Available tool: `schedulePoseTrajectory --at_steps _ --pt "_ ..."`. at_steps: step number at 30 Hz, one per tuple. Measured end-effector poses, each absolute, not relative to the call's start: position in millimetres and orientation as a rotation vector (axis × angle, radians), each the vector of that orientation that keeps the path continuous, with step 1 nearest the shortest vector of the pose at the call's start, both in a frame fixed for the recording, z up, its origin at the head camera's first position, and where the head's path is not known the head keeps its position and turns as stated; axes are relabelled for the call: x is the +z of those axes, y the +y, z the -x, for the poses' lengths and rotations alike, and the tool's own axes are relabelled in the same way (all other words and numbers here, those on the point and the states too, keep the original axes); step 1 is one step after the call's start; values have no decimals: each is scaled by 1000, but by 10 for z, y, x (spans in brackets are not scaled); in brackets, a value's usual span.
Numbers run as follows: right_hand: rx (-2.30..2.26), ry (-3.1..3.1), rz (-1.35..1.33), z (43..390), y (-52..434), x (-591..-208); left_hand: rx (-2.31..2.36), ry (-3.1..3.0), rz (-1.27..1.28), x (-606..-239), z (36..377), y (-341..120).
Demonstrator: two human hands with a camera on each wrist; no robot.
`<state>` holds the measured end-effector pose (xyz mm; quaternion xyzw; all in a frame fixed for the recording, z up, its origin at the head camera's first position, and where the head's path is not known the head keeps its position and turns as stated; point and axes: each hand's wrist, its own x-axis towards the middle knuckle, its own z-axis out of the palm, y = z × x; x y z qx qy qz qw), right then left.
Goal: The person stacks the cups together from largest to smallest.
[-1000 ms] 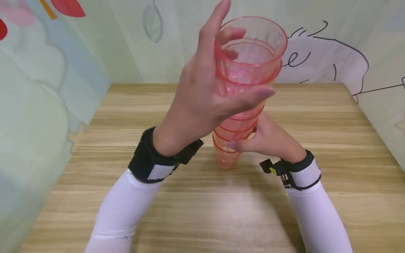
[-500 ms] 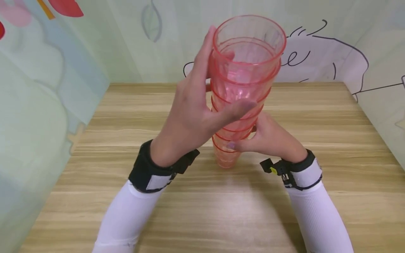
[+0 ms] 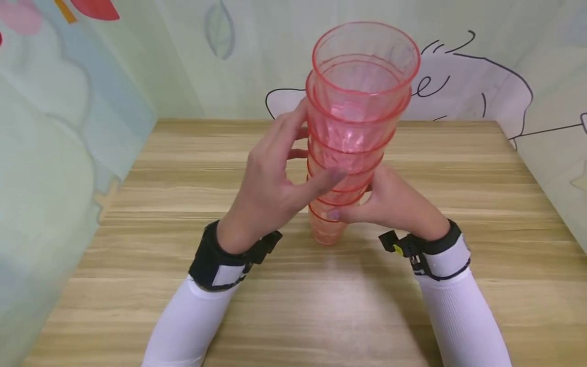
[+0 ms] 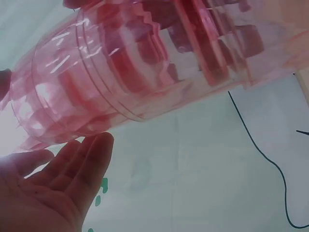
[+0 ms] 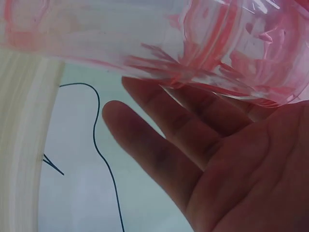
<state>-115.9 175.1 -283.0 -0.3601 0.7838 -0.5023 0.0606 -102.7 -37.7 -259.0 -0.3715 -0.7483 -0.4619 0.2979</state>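
A tall stack of translucent pink plastic cups [image 3: 350, 137] stands on the table, one cup nested in another, its open mouth at the top. The top cup's rim sits slightly to the right of the rim below it. My left hand [image 3: 268, 178] is beside the middle of the stack, its thumb in front and its fingers loosely extended along the left side. In the left wrist view, its fingertips [image 4: 104, 140] are against the cups. Lower down, my right hand [image 3: 394, 201] grips the stack, thumb across the front; its other fingers [image 5: 159, 111] show behind the cups in the right wrist view.
The wooden tabletop [image 3: 284, 311] spreads under both forearms. A pale wall [image 3: 192, 56] with printed drawings rises behind the table, and similar panels stand at the left and right. Each wrist wears a black strap [image 3: 208, 257] with a small camera.
My left hand has loosened from the top cup and slid down the stack's left side to its middle. The top of the stack has shifted very slightly; my right hand has kept its place.
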Motion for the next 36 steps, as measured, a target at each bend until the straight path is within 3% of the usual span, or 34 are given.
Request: schedulePoseTrajectory --at_steps 8,18,36 --pt "-1460 2431 1060 1082 1780 -2731 -1216 -1992 1040 -2647 1042 -399" --pt "-1305 2566 1014 1176 1941 -2934 -1079 -1995 1104 -2635 1043 -471" --pt "-1029 2762 807 1197 2214 -2927 -784 -2433 897 -2695 1045 -754"
